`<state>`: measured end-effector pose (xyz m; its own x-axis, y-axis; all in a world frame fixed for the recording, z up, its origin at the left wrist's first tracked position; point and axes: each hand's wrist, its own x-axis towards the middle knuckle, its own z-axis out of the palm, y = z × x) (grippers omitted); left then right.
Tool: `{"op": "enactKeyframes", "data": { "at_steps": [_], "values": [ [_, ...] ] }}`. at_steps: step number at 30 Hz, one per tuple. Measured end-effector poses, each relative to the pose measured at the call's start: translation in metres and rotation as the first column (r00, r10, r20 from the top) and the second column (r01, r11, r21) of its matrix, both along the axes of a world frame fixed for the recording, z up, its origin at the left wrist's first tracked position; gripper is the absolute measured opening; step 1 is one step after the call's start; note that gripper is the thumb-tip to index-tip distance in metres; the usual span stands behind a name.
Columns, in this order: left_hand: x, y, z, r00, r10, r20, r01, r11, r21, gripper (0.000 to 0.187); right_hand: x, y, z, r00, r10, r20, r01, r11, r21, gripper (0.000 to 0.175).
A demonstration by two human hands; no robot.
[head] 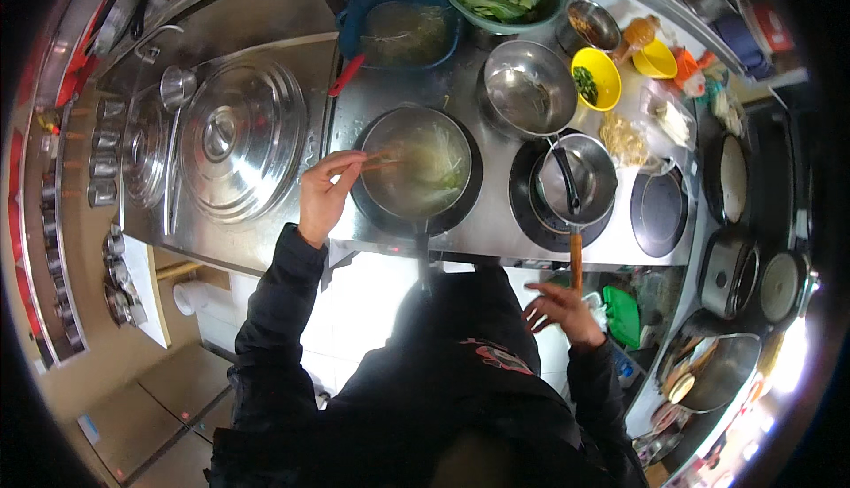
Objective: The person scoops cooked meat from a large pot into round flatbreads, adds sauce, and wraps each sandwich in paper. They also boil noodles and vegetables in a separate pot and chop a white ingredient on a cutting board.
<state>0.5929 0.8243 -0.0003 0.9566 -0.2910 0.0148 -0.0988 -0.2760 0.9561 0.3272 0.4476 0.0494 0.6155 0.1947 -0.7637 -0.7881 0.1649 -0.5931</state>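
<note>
My left hand [330, 194] pinches a pair of wooden chopsticks [380, 160], whose tips reach into a round metal pan [376, 134] on a dark burner. Cloudy liquid fills that pan, with pale strands and green leaf pieces [446, 182] on its right side. The pan's handle [423, 255] points towards me. To the right, my right hand [561, 314] hangs with fingers apart beside the wooden handle [576, 259] of a small steel saucepan [593, 172]; nothing shows in it. A black ladle-like handle [568, 179] crosses over this saucepan.
A large steel lid [282, 99] covers the left counter. Behind the pan stand a blue basin [350, 39] of liquid and a green bowl [558, 4] of leafy greens. A steel pan [503, 89], yellow bowls [609, 89] and noodles [623, 138] sit right of them. A red handle [346, 76] sticks out nearby.
</note>
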Motion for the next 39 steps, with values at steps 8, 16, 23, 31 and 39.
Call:
{"op": "enactKeyframes", "data": {
  "at_steps": [8,16,23,31,39],
  "values": [
    [0.027,0.061,-0.072,0.994,-0.093,0.060,0.095,0.995,-0.033,0.024,-0.153,0.065,-0.089,0.999,-0.027,0.030,0.031,0.988,-0.151,0.044],
    [-0.056,0.169,-0.171,0.835,0.081,-0.544,0.092,0.955,0.283,0.060,-0.403,0.118,-0.129,0.975,-0.039,0.218,0.108,0.943,-0.315,0.042],
    [-0.410,-0.081,-0.272,0.457,-0.563,-0.689,0.887,0.341,0.310,0.032,-0.698,0.149,-0.119,0.656,-0.749,0.096,0.620,0.461,-0.634,0.046],
    [-0.682,-0.564,-0.077,0.402,-0.889,-0.221,0.914,0.373,0.162,0.051,-0.890,-0.061,-0.094,0.322,-0.801,0.504,0.809,-0.044,-0.587,0.040],
    [-0.776,-0.808,-0.038,0.231,-0.947,0.224,0.708,0.322,0.628,0.081,-0.867,-0.227,-0.076,0.362,-0.665,0.654,0.917,0.126,-0.379,0.038]
  ]
}}
